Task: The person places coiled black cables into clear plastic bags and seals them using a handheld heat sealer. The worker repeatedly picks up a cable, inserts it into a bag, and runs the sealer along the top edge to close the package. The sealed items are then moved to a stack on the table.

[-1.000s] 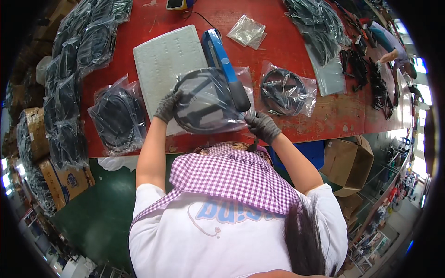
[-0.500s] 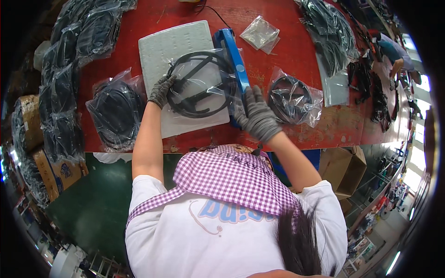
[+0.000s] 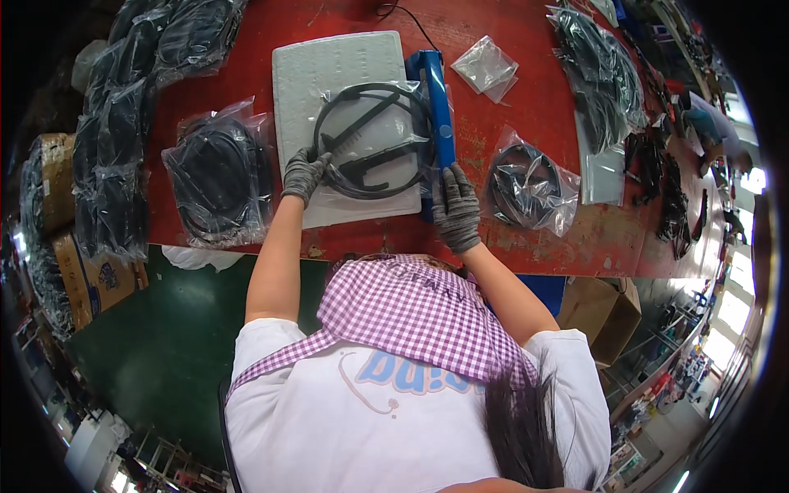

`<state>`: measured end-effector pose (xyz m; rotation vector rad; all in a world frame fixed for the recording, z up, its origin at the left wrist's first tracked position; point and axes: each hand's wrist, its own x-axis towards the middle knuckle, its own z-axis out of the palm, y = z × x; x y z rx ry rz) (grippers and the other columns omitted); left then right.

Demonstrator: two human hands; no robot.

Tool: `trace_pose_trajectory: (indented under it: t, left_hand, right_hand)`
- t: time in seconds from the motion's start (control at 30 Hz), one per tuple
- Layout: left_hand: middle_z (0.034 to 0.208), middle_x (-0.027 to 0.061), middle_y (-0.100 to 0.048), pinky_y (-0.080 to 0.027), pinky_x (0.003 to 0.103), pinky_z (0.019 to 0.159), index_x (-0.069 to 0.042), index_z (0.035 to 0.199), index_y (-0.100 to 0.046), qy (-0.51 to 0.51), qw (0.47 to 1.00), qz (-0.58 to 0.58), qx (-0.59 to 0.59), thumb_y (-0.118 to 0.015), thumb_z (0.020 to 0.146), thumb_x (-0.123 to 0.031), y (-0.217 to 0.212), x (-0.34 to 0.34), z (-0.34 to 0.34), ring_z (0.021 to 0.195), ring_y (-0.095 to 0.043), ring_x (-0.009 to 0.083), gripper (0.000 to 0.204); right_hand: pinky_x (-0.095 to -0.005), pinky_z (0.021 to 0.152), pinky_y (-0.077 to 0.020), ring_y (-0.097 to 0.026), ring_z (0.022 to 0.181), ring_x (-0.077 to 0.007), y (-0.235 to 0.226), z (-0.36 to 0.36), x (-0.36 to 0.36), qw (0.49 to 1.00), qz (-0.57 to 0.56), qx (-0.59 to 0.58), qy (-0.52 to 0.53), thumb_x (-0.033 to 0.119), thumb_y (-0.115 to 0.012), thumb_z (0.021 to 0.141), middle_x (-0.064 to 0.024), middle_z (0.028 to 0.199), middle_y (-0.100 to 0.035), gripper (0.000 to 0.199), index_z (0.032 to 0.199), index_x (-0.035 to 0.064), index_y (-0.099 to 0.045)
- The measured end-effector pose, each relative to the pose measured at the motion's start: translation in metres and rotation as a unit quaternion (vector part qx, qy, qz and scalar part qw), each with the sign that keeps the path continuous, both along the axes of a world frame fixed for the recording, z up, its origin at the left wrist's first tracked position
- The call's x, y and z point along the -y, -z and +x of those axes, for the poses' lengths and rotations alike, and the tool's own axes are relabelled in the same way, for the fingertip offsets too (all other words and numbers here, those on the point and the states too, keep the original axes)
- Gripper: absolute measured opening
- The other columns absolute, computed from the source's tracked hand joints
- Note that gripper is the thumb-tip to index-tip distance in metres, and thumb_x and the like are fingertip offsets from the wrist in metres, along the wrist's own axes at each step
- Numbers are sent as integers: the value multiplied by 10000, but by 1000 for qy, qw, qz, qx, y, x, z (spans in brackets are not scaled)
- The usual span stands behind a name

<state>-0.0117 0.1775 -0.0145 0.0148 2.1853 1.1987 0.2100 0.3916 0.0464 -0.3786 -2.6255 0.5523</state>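
A clear plastic bag (image 3: pixel 380 138) with a coiled black cable or hose and long black plastic parts lies on a white foam board (image 3: pixel 300 66). My left hand (image 3: pixel 304 175), in a grey glove, is closed on the bag's left edge beside the coil. The bag's right end reaches into a blue bag sealer (image 3: pixel 441 111), a long narrow bar standing along the board's right side. At the sealer's near end, my gloved right hand (image 3: pixel 457 209) has its fingers over the bar's tip. The bag's mouth is hidden under the bar.
One bagged black coil (image 3: pixel 218 177) lies to the left and another (image 3: pixel 530 185) to the right. Flat clear bags (image 3: pixel 486 67) rest beyond the sealer. Bagged goods (image 3: pixel 115 156) pile along the far left, with more (image 3: pixel 598 82) at the right. A person (image 3: pixel 711 123) stands far right.
My right hand has drawn back from the middle of the sealer and bag to the bar's near end. My left hand stays on the bag. The whole view has shifted slightly.
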Motion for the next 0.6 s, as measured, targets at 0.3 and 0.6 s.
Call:
trace_pose_trajectory:
  t: [0.3, 0.6]
  left_hand:
    - [822, 97, -607, -428, 288, 662, -12, 936, -562, -31, 998, -17, -42, -622, 709, -274, 3, 14, 6, 711, -559, 191, 352]
    - [831, 172, -584, -445, 334, 599, -8, 1029, -521, 97, 985, -137, -43, -513, 725, -506, -48, 1, 31, 664, -574, 251, 583]
  right_hand:
    - [-420, 820, -399, -466, 980, -361, 23, 2, 4, 999, 36, -6, -16, 63, -516, 710, -202, 1148, -421, 435, 1129, 10, -415]
    - [-439, 846, -367, -451, 1005, -311, 48, 16, -5, 995, 87, 31, -22, 164, -510, 702, -145, 1107, -465, 399, 1068, 12, -465]
